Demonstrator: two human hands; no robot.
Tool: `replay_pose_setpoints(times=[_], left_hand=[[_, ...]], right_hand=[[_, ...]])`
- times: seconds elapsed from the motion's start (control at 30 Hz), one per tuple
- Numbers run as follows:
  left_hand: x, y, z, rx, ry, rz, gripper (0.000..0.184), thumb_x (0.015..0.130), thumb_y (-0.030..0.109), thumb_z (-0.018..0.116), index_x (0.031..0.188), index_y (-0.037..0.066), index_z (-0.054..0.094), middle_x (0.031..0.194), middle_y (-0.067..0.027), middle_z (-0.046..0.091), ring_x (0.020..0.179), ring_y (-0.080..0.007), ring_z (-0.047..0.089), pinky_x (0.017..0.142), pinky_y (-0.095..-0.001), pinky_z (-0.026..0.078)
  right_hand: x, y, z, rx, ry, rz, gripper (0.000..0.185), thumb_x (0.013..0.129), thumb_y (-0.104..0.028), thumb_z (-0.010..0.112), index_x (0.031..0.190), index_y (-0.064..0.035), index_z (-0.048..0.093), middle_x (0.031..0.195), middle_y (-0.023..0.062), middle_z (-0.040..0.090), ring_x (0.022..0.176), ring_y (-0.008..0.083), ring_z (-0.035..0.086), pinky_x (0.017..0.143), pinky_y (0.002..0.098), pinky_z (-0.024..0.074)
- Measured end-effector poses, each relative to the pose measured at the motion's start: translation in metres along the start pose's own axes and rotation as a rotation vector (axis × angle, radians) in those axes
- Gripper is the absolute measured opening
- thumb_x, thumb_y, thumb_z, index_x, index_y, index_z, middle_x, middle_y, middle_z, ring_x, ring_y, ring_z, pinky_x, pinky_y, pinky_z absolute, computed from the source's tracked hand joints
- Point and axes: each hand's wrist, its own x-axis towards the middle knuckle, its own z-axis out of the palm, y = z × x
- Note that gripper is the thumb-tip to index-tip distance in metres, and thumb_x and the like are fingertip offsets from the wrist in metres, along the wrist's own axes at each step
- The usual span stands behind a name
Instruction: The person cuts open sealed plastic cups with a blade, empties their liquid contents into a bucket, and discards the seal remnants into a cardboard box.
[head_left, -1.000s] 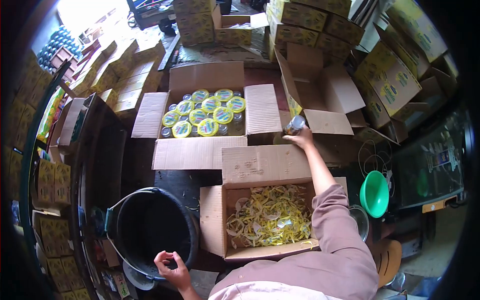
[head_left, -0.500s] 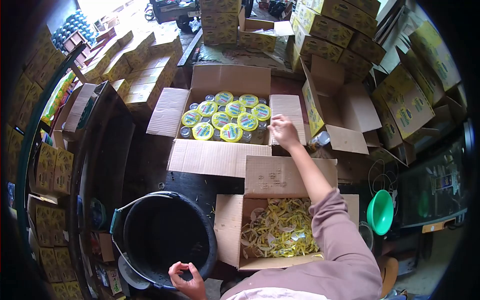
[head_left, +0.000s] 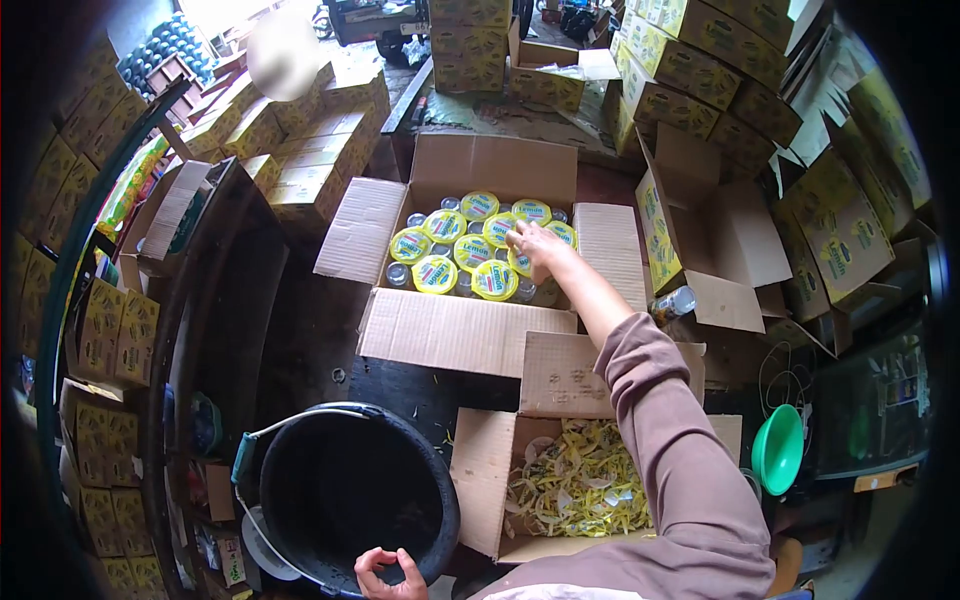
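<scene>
My right hand (head_left: 540, 250) reaches into the packed carton (head_left: 470, 328), its bent fingers around the edge of a yellow-lidded lemon cup (head_left: 520, 264). Other cups (head_left: 495, 281) with round yellow-green lids stand around it, above clear cups whose rounded ends show between them. My left hand (head_left: 390, 575) is low over the near rim of a black bucket (head_left: 448, 500). Its fingers are curled, with a gap between thumb and forefinger and nothing seen in them.
A carton (head_left: 485, 475) of yellow strips sits beneath my right forearm. An open carton (head_left: 735, 230), a clear jar (head_left: 672, 305) and a green bowl (head_left: 778, 450) are to the right. Stacked yellow cartons (head_left: 320, 150) stand behind, and a dark shelf (head_left: 215, 270) borders the left.
My right hand has moved left from the carton's right flap onto the cups. My left hand stays by the bucket rim. The whole view has shifted slightly.
</scene>
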Motion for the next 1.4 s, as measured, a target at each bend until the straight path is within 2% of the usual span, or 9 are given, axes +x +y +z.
replay_pose_setpoints(times=[0.2,0.57,0.73,0.93,1.07,1.13,1.23,1.33,1.4], left_hand=[[0.000,0.000,0.000,0.000,0.024,0.007,0.023,0.074,0.004,0.068,0.092,0.002,0.053,0.070,-0.0046,0.054,0.060,-0.0129,0.050,0.057,-0.0242,0.043],[-0.011,-0.028,0.004,-0.059,0.120,0.207,0.042,0.065,0.010,0.066,0.101,0.006,0.046,0.077,-0.0047,0.053,0.067,-0.0158,0.050,0.062,-0.0294,0.036],[-0.014,-0.029,-0.002,-0.110,0.063,0.551,0.057,0.060,0.005,0.068,0.110,0.005,0.040,0.093,-0.0079,0.048,0.085,-0.0182,0.045,0.076,-0.0305,0.035],[-0.081,0.042,0.021,-0.406,-0.814,0.680,0.080,0.055,0.016,0.081,0.120,0.000,0.037,0.110,-0.0135,0.048,0.104,-0.0260,0.049,0.091,-0.0346,0.039],[-0.120,0.009,0.066,-0.752,-1.290,0.332,0.051,0.065,0.009,0.073,0.111,0.000,0.050,0.104,-0.0113,0.057,0.094,-0.0206,0.057,0.081,-0.0309,0.046],[-0.129,0.016,0.060,-0.712,-1.131,0.543,0.043,0.067,0.006,0.071,0.106,0.000,0.054,0.099,-0.0096,0.060,0.089,-0.0188,0.059,0.079,-0.0296,0.047],[-0.133,0.018,0.049,-0.795,-1.085,0.553,0.033,0.070,0.004,0.069,0.100,-0.001,0.057,0.092,-0.0075,0.063,0.084,-0.0165,0.060,0.078,-0.0286,0.047],[-0.127,0.019,0.031,-0.944,-1.030,0.162,0.024,0.074,0.002,0.066,0.097,0.000,0.059,0.087,-0.0036,0.062,0.078,-0.0131,0.058,0.072,-0.0267,0.046],[-0.108,0.016,0.018,-1.060,-0.911,0.218,0.033,0.078,0.011,0.065,0.107,0.000,0.054,0.097,-0.0063,0.059,0.090,-0.0150,0.055,0.080,-0.0293,0.044]], right_hand=[[0.003,0.028,-0.012,0.084,-0.076,0.031,0.085,0.039,-0.028,0.079,0.116,-0.0150,0.047,0.110,0.0153,0.043,0.105,0.0323,0.047,0.087,0.0402,0.0441],[-0.210,-0.050,-0.123,0.312,0.571,-0.261,0.064,0.049,-0.014,0.069,0.109,-0.0071,0.051,0.101,0.0143,0.044,0.094,0.0313,0.051,0.081,0.0382,0.0473],[-0.347,-0.136,-0.086,0.743,0.550,-0.118,0.065,0.050,-0.018,0.072,0.111,-0.0075,0.051,0.099,0.0145,0.046,0.094,0.0312,0.051,0.085,0.0379,0.0438],[-0.455,-0.221,-0.041,0.945,0.591,0.011,0.064,0.049,-0.022,0.078,0.106,-0.0028,0.056,0.100,0.0142,0.052,0.094,0.0271,0.055,0.083,0.0339,0.0455],[-0.501,-0.242,-0.019,0.977,0.779,0.146,0.065,0.054,-0.030,0.083,0.107,-0.0031,0.057,0.100,0.0113,0.054,0.092,0.0217,0.055,0.082,0.0329,0.0450],[-0.516,-0.234,-0.002,1.166,0.887,0.332,0.059,0.060,-0.031,0.081,0.107,-0.0033,0.058,0.099,0.0090,0.056,0.091,0.0177,0.055,0.079,0.0301,0.0454],[-0.540,-0.193,0.072,0.594,1.213,0.871,0.038,0.071,-0.026,0.073,0.096,-0.0036,0.056,0.089,0.0080,0.054,0.078,0.0183,0.052,0.068,0.0299,0.0442],[-0.564,-0.166,0.137,0.733,1.193,1.334,0.039,0.070,-0.025,0.074,0.091,-0.0015,0.053,0.081,0.0062,0.049,0.073,0.0169,0.049,0.067,0.0290,0.0433],[-0.566,-0.155,0.166,0.884,1.189,1.395,0.041,0.070,-0.026,0.074,0.092,-0.0008,0.051,0.080,0.0071,0.053,0.070,0.0169,0.051,0.066,0.0299,0.0445]])
